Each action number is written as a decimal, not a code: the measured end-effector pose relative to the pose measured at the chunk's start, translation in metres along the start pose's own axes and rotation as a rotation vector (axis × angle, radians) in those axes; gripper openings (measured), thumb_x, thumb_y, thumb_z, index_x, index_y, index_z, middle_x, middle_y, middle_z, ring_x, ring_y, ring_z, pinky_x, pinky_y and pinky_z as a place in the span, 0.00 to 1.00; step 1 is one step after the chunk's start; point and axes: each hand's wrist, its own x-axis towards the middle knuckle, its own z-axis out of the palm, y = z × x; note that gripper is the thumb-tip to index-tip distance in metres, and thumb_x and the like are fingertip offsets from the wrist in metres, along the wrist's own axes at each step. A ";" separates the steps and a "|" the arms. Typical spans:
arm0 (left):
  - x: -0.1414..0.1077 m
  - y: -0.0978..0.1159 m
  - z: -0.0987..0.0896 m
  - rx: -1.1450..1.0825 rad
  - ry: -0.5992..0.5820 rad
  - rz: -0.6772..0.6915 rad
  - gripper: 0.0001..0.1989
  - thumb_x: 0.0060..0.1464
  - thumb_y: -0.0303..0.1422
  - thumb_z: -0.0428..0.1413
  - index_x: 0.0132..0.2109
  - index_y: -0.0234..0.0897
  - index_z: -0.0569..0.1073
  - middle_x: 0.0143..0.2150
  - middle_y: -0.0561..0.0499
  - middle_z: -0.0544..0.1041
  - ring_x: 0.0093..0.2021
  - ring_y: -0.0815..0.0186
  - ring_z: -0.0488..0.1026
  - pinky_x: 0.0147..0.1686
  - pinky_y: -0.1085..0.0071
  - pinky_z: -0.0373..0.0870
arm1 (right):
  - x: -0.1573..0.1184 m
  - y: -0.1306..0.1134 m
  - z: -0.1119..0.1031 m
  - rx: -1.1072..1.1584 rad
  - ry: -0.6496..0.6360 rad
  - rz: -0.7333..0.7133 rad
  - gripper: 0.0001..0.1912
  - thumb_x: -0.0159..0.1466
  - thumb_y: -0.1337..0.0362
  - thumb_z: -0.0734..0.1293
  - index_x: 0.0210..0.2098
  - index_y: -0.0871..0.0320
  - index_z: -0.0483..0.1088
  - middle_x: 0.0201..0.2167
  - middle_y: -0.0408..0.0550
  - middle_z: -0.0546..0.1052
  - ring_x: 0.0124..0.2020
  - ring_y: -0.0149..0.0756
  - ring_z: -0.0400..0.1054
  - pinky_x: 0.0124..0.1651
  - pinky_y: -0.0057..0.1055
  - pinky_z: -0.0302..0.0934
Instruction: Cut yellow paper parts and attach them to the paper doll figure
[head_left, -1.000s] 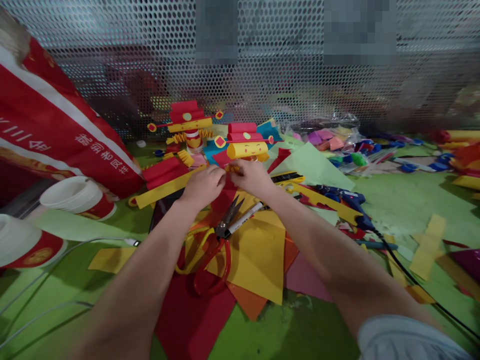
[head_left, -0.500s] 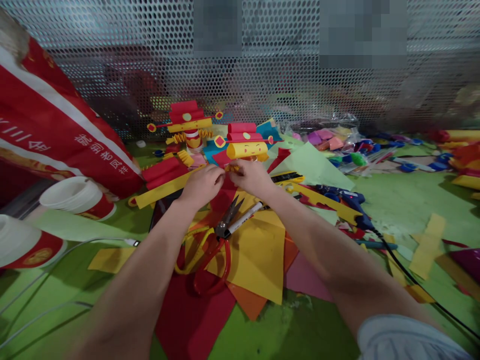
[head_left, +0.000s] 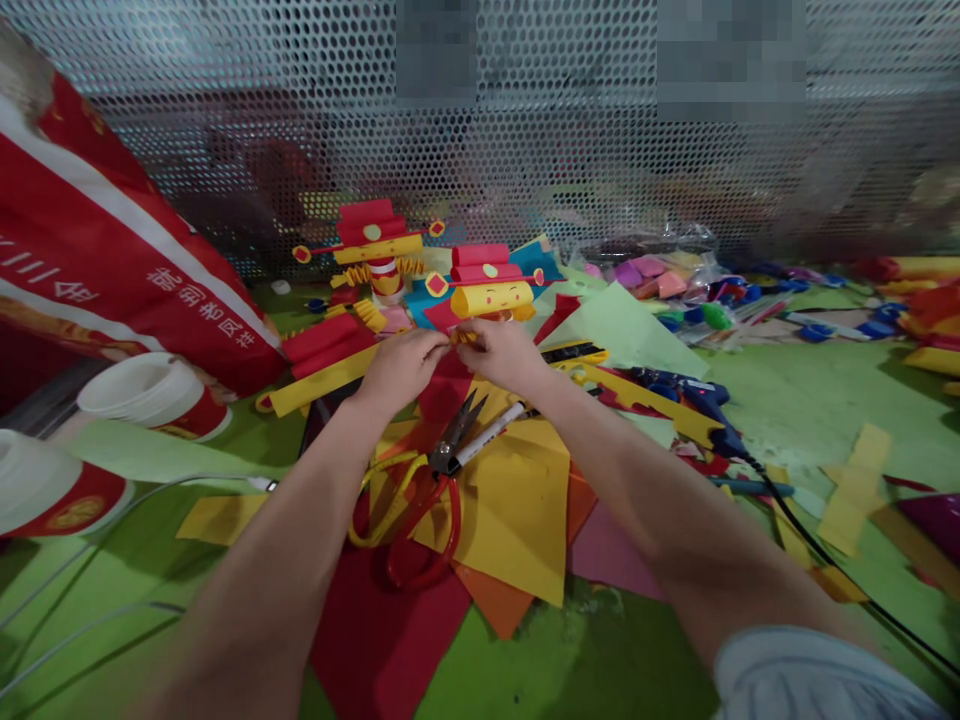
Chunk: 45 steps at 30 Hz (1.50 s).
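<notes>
Just below a paper figure with a yellow smiling face (head_left: 493, 298) and a red hat, both my hands meet at a small folded yellow paper strip (head_left: 466, 337). My left hand (head_left: 405, 368) has its fingers pinched at the strip's left end. Curled fingers of my right hand (head_left: 506, 355) hold the strip from the right. A second figure with a red hat (head_left: 371, 222) stands behind to the left. Under my wrists, red and yellow-handled scissors (head_left: 448, 450) and a white marker (head_left: 489, 438) lie on yellow paper (head_left: 525, 510).
White paper cups (head_left: 154, 392) and a large red bag (head_left: 142, 220) stand at the left. A blue glue gun (head_left: 686, 395) with a black cord lies at the right. Bagged clay pieces (head_left: 660, 275) sit before the perforated metal panel (head_left: 555, 130). Cables cross the left side.
My left hand has shifted very slightly, its fingertips still at the strip. The view has moved a little; the rest looks the same.
</notes>
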 end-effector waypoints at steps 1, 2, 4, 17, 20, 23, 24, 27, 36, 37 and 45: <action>0.000 0.000 0.000 0.002 -0.001 0.001 0.11 0.57 0.29 0.48 0.38 0.38 0.75 0.37 0.48 0.80 0.38 0.64 0.75 0.37 0.70 0.68 | 0.000 0.000 0.000 0.000 -0.002 -0.002 0.17 0.57 0.62 0.58 0.43 0.58 0.72 0.30 0.48 0.78 0.32 0.38 0.70 0.32 0.30 0.55; 0.000 0.000 0.000 0.005 -0.003 0.002 0.10 0.57 0.29 0.48 0.38 0.38 0.75 0.37 0.48 0.80 0.38 0.63 0.75 0.37 0.70 0.68 | 0.000 0.000 0.000 -0.001 0.000 -0.003 0.17 0.57 0.62 0.58 0.43 0.58 0.72 0.30 0.49 0.78 0.32 0.39 0.70 0.32 0.30 0.56; -0.001 0.001 0.001 0.012 -0.010 0.012 0.10 0.56 0.29 0.48 0.38 0.38 0.75 0.36 0.48 0.79 0.38 0.63 0.75 0.38 0.69 0.68 | 0.000 0.000 0.000 0.002 0.011 -0.002 0.17 0.57 0.62 0.58 0.42 0.58 0.72 0.30 0.49 0.78 0.32 0.40 0.71 0.32 0.31 0.56; -0.002 0.004 0.002 0.093 -0.018 0.022 0.10 0.57 0.29 0.47 0.37 0.37 0.73 0.35 0.46 0.78 0.37 0.61 0.75 0.35 0.68 0.67 | 0.000 -0.001 -0.002 0.110 -0.011 0.008 0.17 0.58 0.64 0.59 0.44 0.60 0.72 0.30 0.49 0.78 0.33 0.38 0.72 0.35 0.29 0.60; -0.002 0.005 0.001 0.079 -0.014 -0.012 0.10 0.57 0.29 0.46 0.37 0.37 0.72 0.35 0.47 0.78 0.38 0.61 0.74 0.36 0.68 0.67 | 0.000 -0.001 -0.003 0.136 -0.020 0.021 0.17 0.58 0.64 0.59 0.43 0.61 0.72 0.29 0.49 0.78 0.33 0.37 0.72 0.35 0.28 0.60; -0.002 0.004 0.001 0.070 -0.016 -0.006 0.10 0.57 0.29 0.46 0.38 0.37 0.72 0.36 0.47 0.78 0.38 0.62 0.74 0.36 0.68 0.68 | 0.001 -0.001 -0.004 0.133 -0.023 0.038 0.16 0.58 0.64 0.59 0.42 0.61 0.72 0.28 0.48 0.78 0.32 0.37 0.72 0.34 0.28 0.60; -0.002 0.004 0.001 0.068 -0.015 0.005 0.10 0.57 0.29 0.46 0.38 0.38 0.72 0.36 0.47 0.78 0.38 0.62 0.74 0.36 0.68 0.68 | 0.001 -0.001 -0.004 0.134 -0.022 0.040 0.16 0.58 0.64 0.59 0.42 0.60 0.72 0.28 0.48 0.78 0.32 0.37 0.72 0.34 0.28 0.60; -0.003 0.003 0.002 0.072 0.012 0.025 0.10 0.57 0.29 0.47 0.38 0.38 0.73 0.36 0.47 0.78 0.38 0.62 0.75 0.36 0.68 0.68 | 0.000 -0.001 -0.004 0.147 -0.020 0.037 0.16 0.58 0.65 0.59 0.43 0.60 0.72 0.28 0.48 0.78 0.31 0.36 0.72 0.35 0.29 0.61; -0.003 0.001 0.005 0.137 0.000 0.065 0.11 0.58 0.29 0.45 0.38 0.36 0.73 0.34 0.46 0.78 0.37 0.61 0.75 0.35 0.68 0.67 | 0.001 -0.002 -0.004 0.150 -0.024 0.035 0.17 0.58 0.65 0.59 0.44 0.62 0.72 0.29 0.50 0.78 0.31 0.37 0.71 0.35 0.29 0.61; -0.004 0.001 0.005 0.140 -0.005 0.070 0.12 0.58 0.29 0.45 0.38 0.36 0.73 0.35 0.45 0.78 0.37 0.61 0.74 0.34 0.68 0.67 | 0.001 -0.002 -0.004 0.150 -0.025 0.033 0.17 0.58 0.65 0.59 0.44 0.62 0.72 0.29 0.50 0.78 0.31 0.37 0.71 0.34 0.29 0.60; -0.004 0.004 0.005 0.183 -0.042 0.049 0.12 0.59 0.30 0.44 0.39 0.35 0.72 0.36 0.45 0.78 0.37 0.61 0.74 0.34 0.68 0.66 | 0.001 -0.001 -0.003 0.094 -0.016 0.026 0.17 0.58 0.64 0.59 0.43 0.60 0.72 0.29 0.49 0.78 0.31 0.37 0.71 0.33 0.29 0.58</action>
